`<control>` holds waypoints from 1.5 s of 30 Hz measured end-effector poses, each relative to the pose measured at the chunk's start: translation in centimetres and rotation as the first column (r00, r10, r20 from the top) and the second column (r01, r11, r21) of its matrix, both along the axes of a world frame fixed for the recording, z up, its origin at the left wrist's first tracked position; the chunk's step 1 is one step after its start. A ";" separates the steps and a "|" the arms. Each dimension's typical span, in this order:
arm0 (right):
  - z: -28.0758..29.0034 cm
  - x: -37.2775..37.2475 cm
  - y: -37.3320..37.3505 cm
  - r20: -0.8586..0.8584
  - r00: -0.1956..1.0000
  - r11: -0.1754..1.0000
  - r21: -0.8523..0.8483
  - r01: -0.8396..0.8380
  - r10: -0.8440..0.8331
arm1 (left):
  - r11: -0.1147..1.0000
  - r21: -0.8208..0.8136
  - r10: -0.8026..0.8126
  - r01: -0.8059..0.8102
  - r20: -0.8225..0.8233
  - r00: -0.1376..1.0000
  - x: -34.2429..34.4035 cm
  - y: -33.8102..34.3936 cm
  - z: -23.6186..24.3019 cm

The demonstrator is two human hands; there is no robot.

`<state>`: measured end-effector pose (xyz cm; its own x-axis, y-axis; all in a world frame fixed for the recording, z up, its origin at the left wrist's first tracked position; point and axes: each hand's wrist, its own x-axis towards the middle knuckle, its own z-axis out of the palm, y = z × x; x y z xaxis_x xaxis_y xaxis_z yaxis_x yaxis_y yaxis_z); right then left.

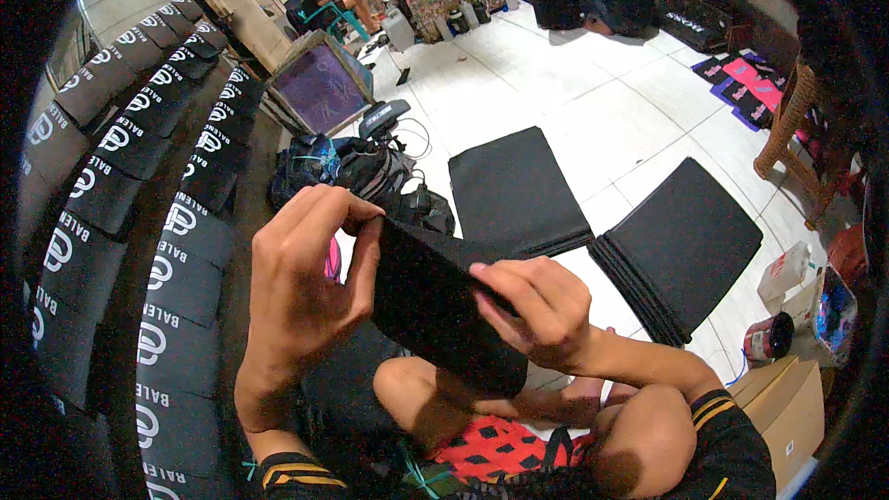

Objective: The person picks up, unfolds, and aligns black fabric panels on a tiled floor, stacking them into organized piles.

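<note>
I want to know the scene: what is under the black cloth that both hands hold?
Under the black cloth a bare knee and white floor show; what lies directly beneath stays covered.

Flat black fabric piece [435, 301], tilted, pinched above lap.

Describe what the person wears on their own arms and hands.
Both hands, the left hand and right hand, are bare: no gloves, rings or watch show. The forearms are bare too. Black sleeves with orange-yellow stripes at the cuff end near the elbows.
</note>
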<state>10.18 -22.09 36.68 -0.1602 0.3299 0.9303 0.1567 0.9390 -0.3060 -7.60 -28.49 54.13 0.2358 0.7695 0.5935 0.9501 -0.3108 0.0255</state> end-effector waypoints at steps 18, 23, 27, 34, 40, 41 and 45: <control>-0.4 12.3 6.4 0.025 0.980 0.670 -0.733 -0.117 0.199 | 0.994 -0.090 0.068 -0.054 0.157 0.985 -2.0 -1.8 1.6; 0.8 15.3 7.0 0.231 0.945 0.711 -0.703 -0.002 0.231 | 0.998 -0.049 -0.025 0.031 0.129 0.991 -4.2 -1.1 1.3; 2.7 17.1 6.8 0.358 0.903 0.771 -0.635 0.051 0.236 | 0.999 -0.016 -0.035 0.037 0.154 0.987 -4.5 -1.3 1.7; 6.8 20.8 5.0 0.493 0.854 0.853 -0.506 0.129 0.164 | 0.994 -0.013 -0.107 0.112 0.218 0.970 -6.0 0.3 0.5; 11.8 24.5 4.8 0.570 0.821 0.864 -0.428 0.264 0.032 | 0.977 -0.078 -0.143 0.199 0.451 0.881 -6.9 5.1 -1.4; 13.1 25.4 4.5 0.540 0.841 0.753 -0.566 0.335 0.032 | 0.966 -0.057 -0.200 0.252 0.454 0.869 -5.8 7.1 -1.3; 15.3 30.9 7.0 0.585 0.807 0.721 -0.527 0.450 -0.076 | 0.922 0.057 -0.374 0.384 0.397 0.838 -0.9 17.1 -1.2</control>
